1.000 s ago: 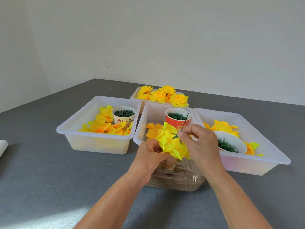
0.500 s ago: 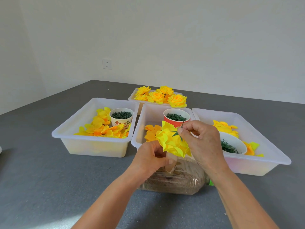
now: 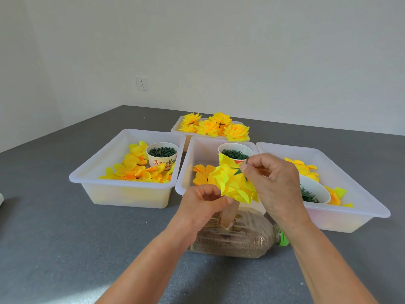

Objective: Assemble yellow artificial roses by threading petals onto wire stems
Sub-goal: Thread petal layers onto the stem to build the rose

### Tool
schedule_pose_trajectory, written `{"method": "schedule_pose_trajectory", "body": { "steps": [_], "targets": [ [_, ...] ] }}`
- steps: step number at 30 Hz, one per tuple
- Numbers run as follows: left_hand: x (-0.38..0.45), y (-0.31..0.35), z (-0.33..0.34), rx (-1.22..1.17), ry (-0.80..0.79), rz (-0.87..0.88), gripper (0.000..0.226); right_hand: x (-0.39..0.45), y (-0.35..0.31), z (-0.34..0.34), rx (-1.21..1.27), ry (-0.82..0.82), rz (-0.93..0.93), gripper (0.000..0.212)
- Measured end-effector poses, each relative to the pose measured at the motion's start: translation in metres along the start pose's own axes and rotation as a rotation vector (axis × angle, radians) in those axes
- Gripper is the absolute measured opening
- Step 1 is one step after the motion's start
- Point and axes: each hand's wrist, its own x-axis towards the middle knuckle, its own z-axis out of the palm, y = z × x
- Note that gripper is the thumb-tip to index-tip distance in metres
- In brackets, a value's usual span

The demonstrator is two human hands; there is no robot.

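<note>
**Rose held between both hands over the bottle**

Since a second ago your hands have barely shifted: the yellow rose (image 3: 235,183) stays raised between them in front of the middle bin (image 3: 197,150). The green wire stem (image 3: 246,166), which stuck up well above your right fingers a second ago, now shows only a short tip there. The view has also tilted, so the bins sit a little lower and closer in frame.

Your left hand (image 3: 202,204) is below and left of the flower, knuckles toward you, fingers curled, the thumb and fingertips pinching the lower edge of the petals. Your right hand (image 3: 270,178) is higher and to the right, fingers bent, thumb and forefinger pinching the stem where it comes out of the green calyx at the flower's back. Both forearms come up from the bottom edge and converge on the flower.

The rose hangs directly above a plastic bottle (image 3: 236,238) lying on its side on the grey table (image 3: 65,249), green cap to the right. Behind the rose stands the red cup (image 3: 235,152) of green parts; finished roses (image 3: 215,127) fill the far tray.
</note>
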Motion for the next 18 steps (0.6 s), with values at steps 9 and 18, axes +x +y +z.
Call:
{"method": "schedule_pose_trajectory", "body": {
  "steps": [9,18],
  "targets": [
    [0.001,0.004,0.003,0.051,0.024,0.011,0.025,0.009,-0.008,0.001,0.007,-0.011,0.006,0.013],
    [0.002,0.007,0.000,0.297,0.018,0.142,0.021,0.019,-0.012,-0.006,0.067,0.040,-0.002,0.012]
  ]
}}
